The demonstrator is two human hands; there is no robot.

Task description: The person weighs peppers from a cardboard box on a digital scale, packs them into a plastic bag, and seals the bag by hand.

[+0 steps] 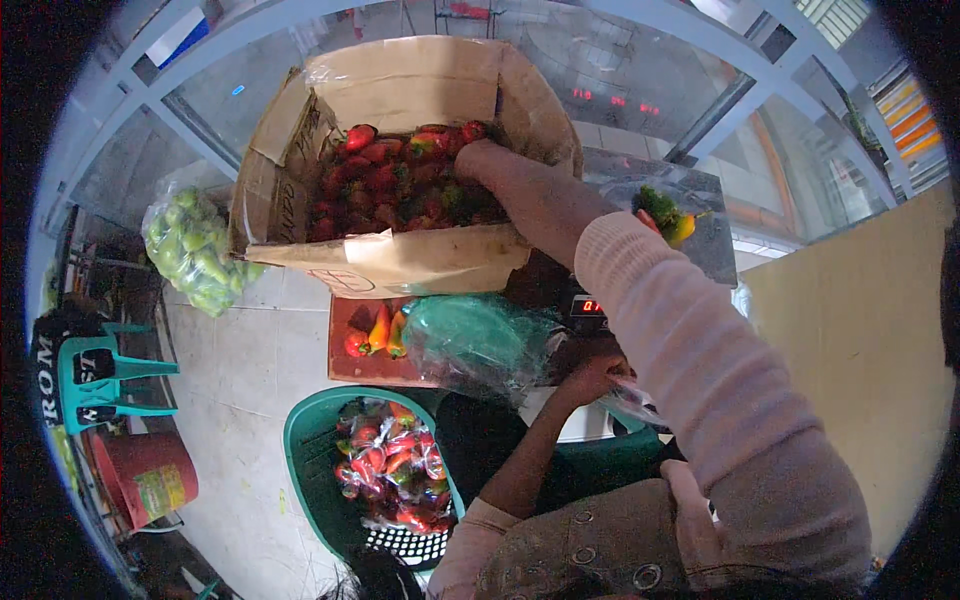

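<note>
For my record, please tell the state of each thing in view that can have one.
Box: open, holding peppers
Scale: switched on
Basket: open, holding bagged peppers
Green bag: crumpled
Clear bag: filled with green vegetables
Right hand: inside box
Left hand: near scale, grip unclear

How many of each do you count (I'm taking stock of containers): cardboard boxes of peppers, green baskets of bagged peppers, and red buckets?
Cardboard box of peppers: 1
Green basket of bagged peppers: 1
Red bucket: 1
Total: 3
</note>
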